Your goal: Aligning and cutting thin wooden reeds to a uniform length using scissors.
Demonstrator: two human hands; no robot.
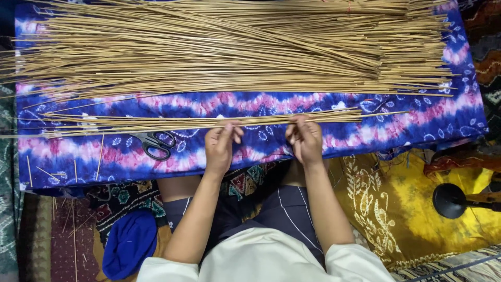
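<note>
Thin bundle of sticks (209, 121) lies along the tie-dyed cloth's (417, 120) near edge; left hand (220, 146) and right hand (304, 140) each pinch it, black scissors (155, 143) just beside.

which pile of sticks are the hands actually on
The small thin bundle nearer the person: the left hand and right hand pinch it. The big pile beyond lies untouched.
</note>
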